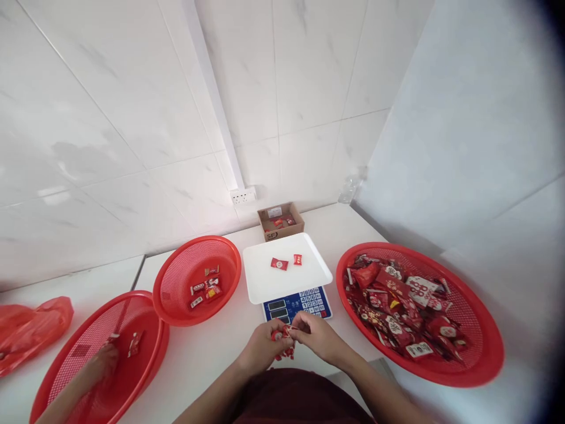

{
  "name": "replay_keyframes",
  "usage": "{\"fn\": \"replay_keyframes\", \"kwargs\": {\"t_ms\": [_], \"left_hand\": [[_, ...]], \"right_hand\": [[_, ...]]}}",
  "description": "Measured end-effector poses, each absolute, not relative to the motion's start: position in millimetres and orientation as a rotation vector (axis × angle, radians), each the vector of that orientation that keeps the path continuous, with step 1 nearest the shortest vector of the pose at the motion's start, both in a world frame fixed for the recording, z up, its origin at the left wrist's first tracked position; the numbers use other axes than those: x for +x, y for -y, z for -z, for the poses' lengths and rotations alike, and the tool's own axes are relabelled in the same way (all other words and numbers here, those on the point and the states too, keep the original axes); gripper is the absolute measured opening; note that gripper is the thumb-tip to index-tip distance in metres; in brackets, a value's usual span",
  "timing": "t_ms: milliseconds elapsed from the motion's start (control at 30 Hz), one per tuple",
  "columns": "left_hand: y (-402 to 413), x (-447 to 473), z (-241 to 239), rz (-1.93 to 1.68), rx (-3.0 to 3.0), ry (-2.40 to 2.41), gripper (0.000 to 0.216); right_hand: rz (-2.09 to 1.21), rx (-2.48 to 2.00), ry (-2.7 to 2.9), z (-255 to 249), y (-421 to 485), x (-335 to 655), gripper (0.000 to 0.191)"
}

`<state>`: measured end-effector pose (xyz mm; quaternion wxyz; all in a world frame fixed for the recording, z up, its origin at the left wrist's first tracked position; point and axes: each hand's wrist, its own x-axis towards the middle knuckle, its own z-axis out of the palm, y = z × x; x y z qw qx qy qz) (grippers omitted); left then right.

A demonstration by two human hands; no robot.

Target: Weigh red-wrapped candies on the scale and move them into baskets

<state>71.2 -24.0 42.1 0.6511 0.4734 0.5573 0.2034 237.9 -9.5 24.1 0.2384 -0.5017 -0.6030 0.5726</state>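
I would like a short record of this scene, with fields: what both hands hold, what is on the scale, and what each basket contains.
left hand: holds small red sweets together with the right hand
scale: two red wrapped sweets lie on its white tray
right basket: full of red packets
middle basket: a few small sweets
left basket: few sweets; another person's hand reaches in
cardboard box: behind the scale, by the wall

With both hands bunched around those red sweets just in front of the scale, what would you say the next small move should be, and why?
Probably carry a sweet forward and set it on the white scale tray. The left hand and right hand together hold a cluster of red sweets just short of the scale, whose tray holds only two sweets and has bare room.
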Motion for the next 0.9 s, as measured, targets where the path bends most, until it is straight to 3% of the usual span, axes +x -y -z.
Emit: {"fn": "replay_keyframes", "kwargs": {"t_ms": [433, 900], "left_hand": [[28.4, 68.6, -51.5, -0.497, 1.127, -1.287, 0.041], [25.5, 40.3, -41.0, -0.579, 0.780, -1.275, 0.055]], "right_hand": [[-1.852, -1.253, 1.257, -27.9, 15.1, 237.3, 0.033], [-1.469, -1.615, 0.816, 23.6, -55.5, 254.9, 0.022]]}}
